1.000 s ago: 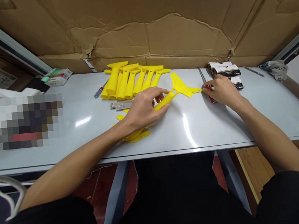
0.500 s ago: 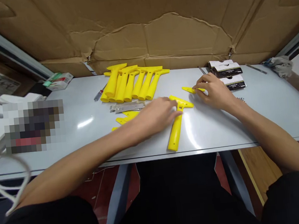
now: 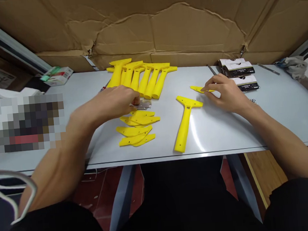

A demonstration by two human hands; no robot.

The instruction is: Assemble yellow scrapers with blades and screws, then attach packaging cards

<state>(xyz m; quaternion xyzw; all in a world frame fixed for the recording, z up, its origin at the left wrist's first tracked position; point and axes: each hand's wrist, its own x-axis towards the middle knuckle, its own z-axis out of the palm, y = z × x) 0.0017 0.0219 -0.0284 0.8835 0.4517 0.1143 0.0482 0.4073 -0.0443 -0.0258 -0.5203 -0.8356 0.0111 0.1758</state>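
Observation:
My left hand (image 3: 116, 100) is over the small pile of flat metal blades (image 3: 143, 104), fingers curled down. Its fingertips are hidden, so what they grip, if anything, does not show. With thumb and fingers, my right hand (image 3: 220, 92) pinches a flat yellow plastic plate (image 3: 196, 88) just above or on the table. Between the hands lies a yellow T-shaped scraper handle (image 3: 184, 129), its head pointing away from me. Several loose yellow plates (image 3: 135, 130) lie overlapping below my left hand.
More yellow scraper handles (image 3: 155, 81) are stacked at the back, beyond my left hand. Black-and-white packets (image 3: 244, 82) stand back right, with a grey plastic bag (image 3: 295, 68) farther right. A small box (image 3: 60, 76) sits back left. White cables (image 3: 12, 178) hang at the left edge.
My left hand has left the T-shaped handle and moved left to the metal blades, uncovering the loose plates. My right hand keeps its pinch on the yellow plate.

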